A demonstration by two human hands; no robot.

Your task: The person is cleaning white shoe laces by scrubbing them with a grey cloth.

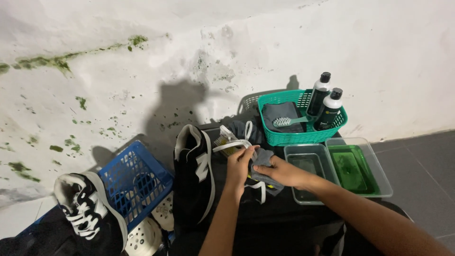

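Hands meet over the black table (284,213): the left hand (238,166) pinches a white lace (231,146), the right hand (275,170) closes on a grey cloth (263,159). Left of them stands a black shoe (194,175). Right lie two clear trays (360,166). Farther, a green basket (294,135) holds two bottles (324,102) and a brush (286,122).

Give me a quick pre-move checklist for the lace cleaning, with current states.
1. White lace held in left hand: ok.
2. Grey cloth gripped by right hand: ok.
3. Cloth touching the lace: cannot tell, fingers cover it.
4. Clear tub within reach beside the right hand: ok.
5. Two bottles upright in green basket, caps on: ok.
6. Black shoe resting steady: ok.
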